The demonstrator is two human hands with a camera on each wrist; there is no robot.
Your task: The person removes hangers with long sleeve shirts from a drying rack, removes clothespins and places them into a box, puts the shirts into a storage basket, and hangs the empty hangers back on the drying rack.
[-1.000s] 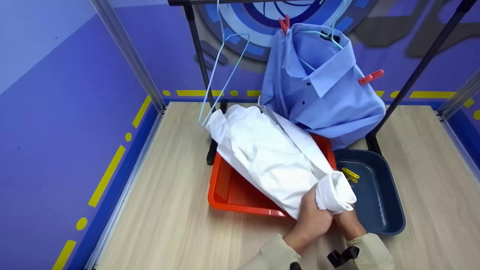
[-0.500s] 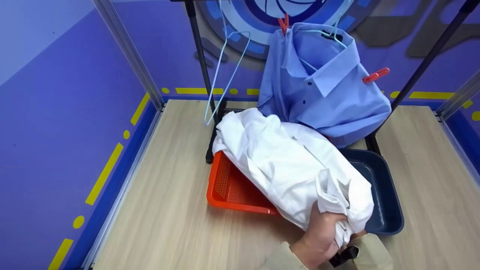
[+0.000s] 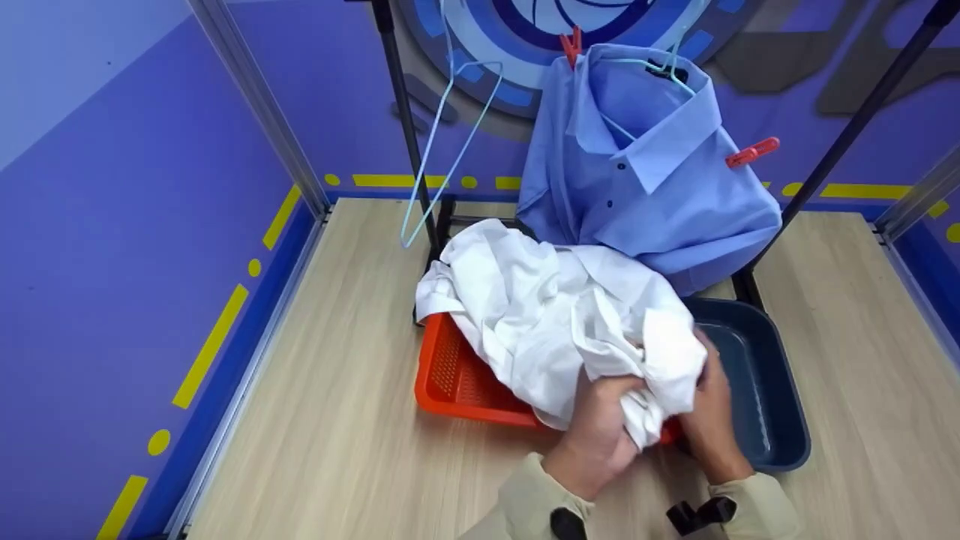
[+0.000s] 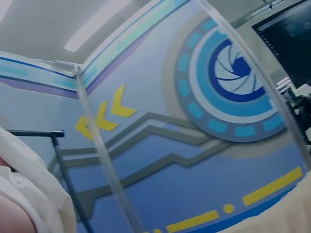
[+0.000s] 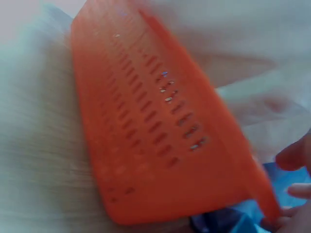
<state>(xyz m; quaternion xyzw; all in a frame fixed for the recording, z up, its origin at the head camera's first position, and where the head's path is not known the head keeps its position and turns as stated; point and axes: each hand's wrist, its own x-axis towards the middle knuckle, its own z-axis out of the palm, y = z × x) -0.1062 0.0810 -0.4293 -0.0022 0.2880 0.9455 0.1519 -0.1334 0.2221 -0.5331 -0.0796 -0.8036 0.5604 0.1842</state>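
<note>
The left hand (image 3: 596,442) has its fingers clamped on a bunched end of a white garment (image 3: 517,300), the thumb lying over the folds. The right hand (image 3: 711,405) meets the garment's right side; its fingertips are hidden behind the cloth, so I cannot tell how tightly they close. At the edge of the right-wrist view a few fingers (image 5: 291,158) show slightly spread, near the rim of an orange-red basket (image 3: 480,415). The white garment lies rumpled across that basket, its far left end draped over the rim; below it, part of the basket's perforated interior shows. A dark grey-blue tray (image 3: 804,442) stands just beside the basket on the right, partly hidden by the right hand and the garment. Both containers sit on a pale wood-grain tabletop (image 3: 300,405). Behind them stands a black rack (image 3: 403,105), where a light-blue wire hanger (image 3: 429,150) hangs to the left of a blue shirt (image 3: 660,202) that wears a red clothespin (image 3: 572,49) on one shoulder and a red clip (image 3: 753,152) on the other. Blue-purple walls (image 3: 172,187) with yellow dashes enclose the space; the left-wrist view adds a ceiling lamp (image 4: 97,24) and a dark screen (image 4: 289,31).
</note>
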